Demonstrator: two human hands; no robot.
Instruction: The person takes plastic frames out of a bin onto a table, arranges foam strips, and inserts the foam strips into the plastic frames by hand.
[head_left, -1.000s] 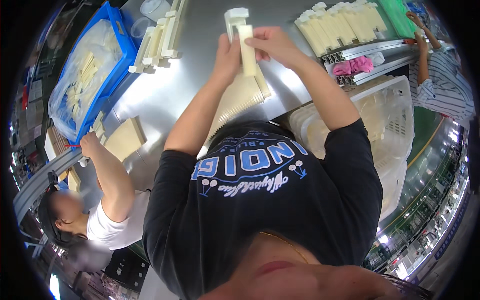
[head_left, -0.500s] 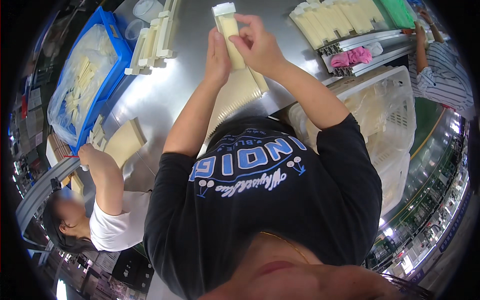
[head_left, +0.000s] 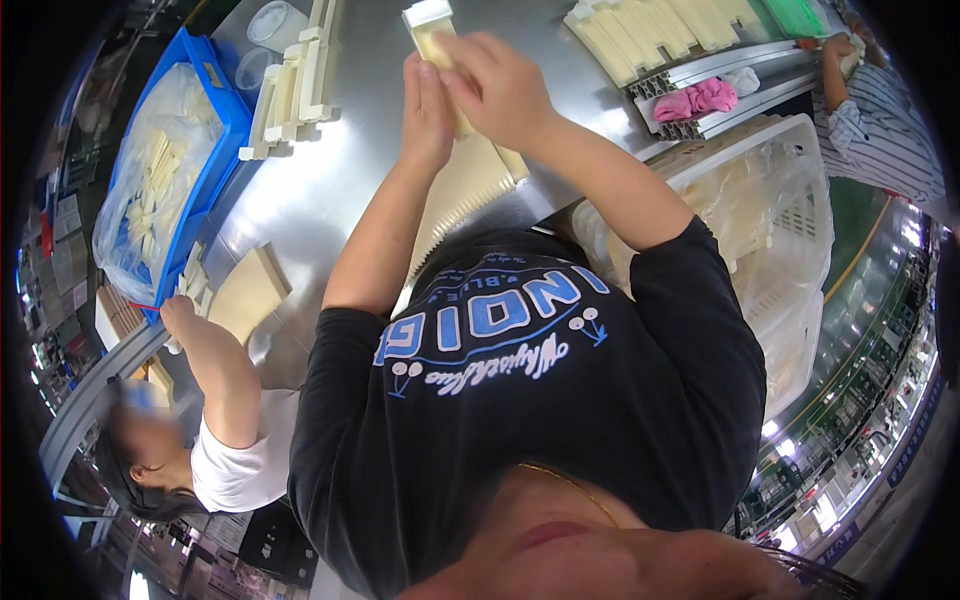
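A long cream-coloured plastic piece point(head_left: 426, 44) with a white block-like end point(head_left: 428, 12) is held between my hands over the metal table. My left hand point(head_left: 428, 118) is closed along its left side, fingers straight and together. From the right, my right hand point(head_left: 500, 88) lies across its upper face with bent fingers, hiding much of the middle. Directly below, near my body, is a row of stacked thin cream strips point(head_left: 465, 190) with ridged edges.
Left stand assembled cream pieces point(head_left: 290, 100), a clear tub point(head_left: 275, 25) and a blue crate point(head_left: 215, 85) of bagged parts. More pieces point(head_left: 650, 35), metal rails with a pink cloth point(head_left: 695, 98) and a white basket point(head_left: 800, 190) are right. Co-workers' arms point(head_left: 225, 365) flank me.
My right hand has shifted left across the piece, its fingers now covering more of the upper face. The left hand stays beside it. The whole view has moved slightly.
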